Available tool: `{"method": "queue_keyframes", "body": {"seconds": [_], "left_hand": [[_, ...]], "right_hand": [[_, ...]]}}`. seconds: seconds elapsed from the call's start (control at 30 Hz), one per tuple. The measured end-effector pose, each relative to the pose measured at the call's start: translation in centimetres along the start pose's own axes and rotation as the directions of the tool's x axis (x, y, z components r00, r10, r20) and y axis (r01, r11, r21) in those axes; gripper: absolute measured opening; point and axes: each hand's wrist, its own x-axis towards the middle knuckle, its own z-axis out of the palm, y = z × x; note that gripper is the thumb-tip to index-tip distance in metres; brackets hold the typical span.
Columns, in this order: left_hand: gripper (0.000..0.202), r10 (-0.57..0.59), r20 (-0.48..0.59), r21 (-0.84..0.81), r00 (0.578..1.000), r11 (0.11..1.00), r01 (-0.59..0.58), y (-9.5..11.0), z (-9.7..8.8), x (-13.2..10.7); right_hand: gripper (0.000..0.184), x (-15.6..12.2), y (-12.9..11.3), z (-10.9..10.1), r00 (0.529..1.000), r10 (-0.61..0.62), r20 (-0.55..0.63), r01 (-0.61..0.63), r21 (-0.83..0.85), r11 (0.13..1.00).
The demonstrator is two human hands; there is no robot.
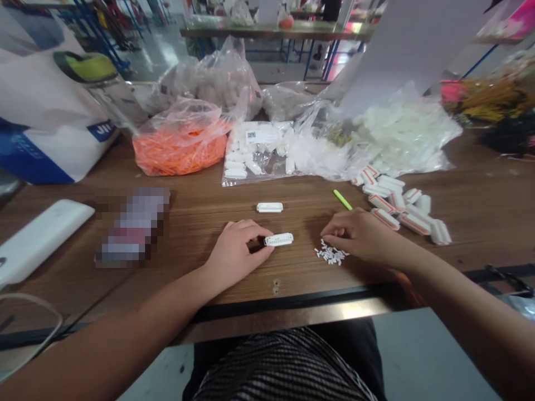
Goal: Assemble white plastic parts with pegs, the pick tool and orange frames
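My left hand pinches the left end of a small white plastic connector housing with a row of tiny holes along its top, low over the wooden table. Behind it lies a similar white housing, untouched. My right hand hovers at a loose pile of tiny white pegs, its thumb and fingertips drawn together. Whether a peg is between those fingertips is too small to make out. A bright yellow-green stick lies just beyond my right hand.
White blocks with orange edges are heaped at the right. Along the back stand a bag of orange strips, a bag of white parts and a bag of translucent pieces. A white power bank and a blurred-out object lie left.
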Motion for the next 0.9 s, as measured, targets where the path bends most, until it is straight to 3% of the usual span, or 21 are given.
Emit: {"method": "queue_keyframes", "body": {"seconds": [0.13,0.3,0.43,0.57,0.73,0.8,0.9], "left_hand": [[0.011,0.000,0.009,0.012,1.000,1.000,0.000,0.0,-0.1,0.0],[0.011,0.000,0.012,0.009,1.000,1.000,0.000,0.1,-0.2,-0.1],[0.011,0.002,0.011,0.004,1.000,1.000,-0.002,0.1,-0.2,0.0],[0.011,0.001,0.008,-0.002,1.000,1.000,-0.001,0.2,-0.3,0.0],[0.011,-0.005,0.007,0.003,1.000,1.000,0.005,0.2,-0.3,0.0],[0.011,-0.005,0.006,0.004,1.000,1.000,0.005,0.2,-0.3,0.1],[0.010,-0.009,0.008,0.002,1.000,1.000,0.009,0.2,-0.2,0.1]], "right_hand": [[0.017,0.4,0.0,-0.1,0.993,-0.117,0.031,0.116,0.039,0.992],[0.018,0.3,0.3,-0.4,0.999,-0.041,0.028,0.040,0.037,0.999],[0.015,0.1,0.7,-0.4,0.998,-0.054,0.022,0.054,0.018,0.998],[0.016,-0.1,0.1,-0.1,0.996,-0.089,0.002,0.089,-0.099,0.991],[0.017,-0.4,-0.9,0.6,0.999,-0.037,-0.037,0.026,-0.259,0.966],[0.016,-0.5,-1.1,0.7,0.998,-0.024,-0.054,0.010,-0.240,0.971],[0.018,-0.2,-1.5,0.7,0.997,0.011,-0.079,-0.017,-0.071,0.997]]}}
